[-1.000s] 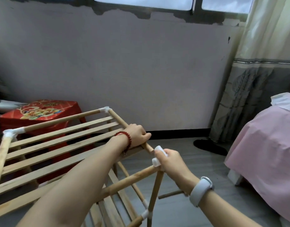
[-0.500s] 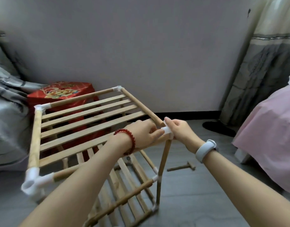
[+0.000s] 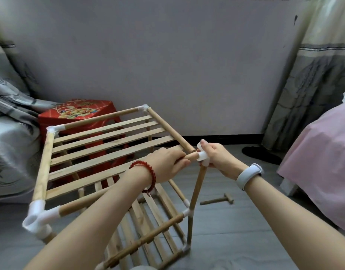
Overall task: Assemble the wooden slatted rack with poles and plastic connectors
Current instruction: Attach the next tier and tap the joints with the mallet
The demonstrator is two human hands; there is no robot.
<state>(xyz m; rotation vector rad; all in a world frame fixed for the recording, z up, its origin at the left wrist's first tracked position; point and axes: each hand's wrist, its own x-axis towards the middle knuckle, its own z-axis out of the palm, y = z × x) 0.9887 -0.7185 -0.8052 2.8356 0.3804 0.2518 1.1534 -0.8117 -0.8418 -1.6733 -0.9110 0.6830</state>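
A wooden slatted rack (image 3: 101,145) stands on the floor with its top shelf facing me and lower slatted shelves beneath. My left hand (image 3: 167,160), with a red bead bracelet, grips the front pole's end (image 3: 191,157) at the rack's near right corner. My right hand (image 3: 218,158), a white band on its wrist, is closed around a white plastic connector (image 3: 202,155) that sits on top of the upright pole (image 3: 197,190). The front pole's end touches the connector's side. White connectors also sit at the near left corner (image 3: 39,217) and both far corners.
A small wooden mallet (image 3: 218,200) lies on the grey floor to the right of the rack. A red stool (image 3: 78,112) stands behind the rack by the wall. Grey bedding (image 3: 6,133) is at left, a pink-covered bed (image 3: 323,152) and curtain at right.
The view has tilted down and the rack shows more fully. My hands have come together at the near right corner, the pole's end now against the connector.
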